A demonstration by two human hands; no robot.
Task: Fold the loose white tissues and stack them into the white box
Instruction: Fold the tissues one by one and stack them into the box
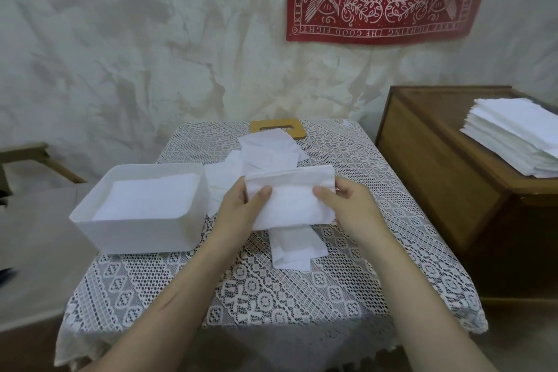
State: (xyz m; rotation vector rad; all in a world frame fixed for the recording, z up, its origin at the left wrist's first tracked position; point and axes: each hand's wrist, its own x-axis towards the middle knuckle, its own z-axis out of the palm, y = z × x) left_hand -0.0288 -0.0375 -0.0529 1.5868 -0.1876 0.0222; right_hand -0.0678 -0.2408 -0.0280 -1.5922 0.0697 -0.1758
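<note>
The tissue [291, 204] I hold is soft matt paper, the white box [136, 235] looks smooth matt plastic, the tablecloth [271, 296] is openwork lace

The left arm [169, 296] and the right arm [422, 293] are bare. They reach forward and come close together in the middle. The left hand [238, 208] and the right hand [350, 205] face each other. Each holds one side of a folded tissue [293, 204], thumb on top, other fingers tucked under. The hands do not touch.
</note>
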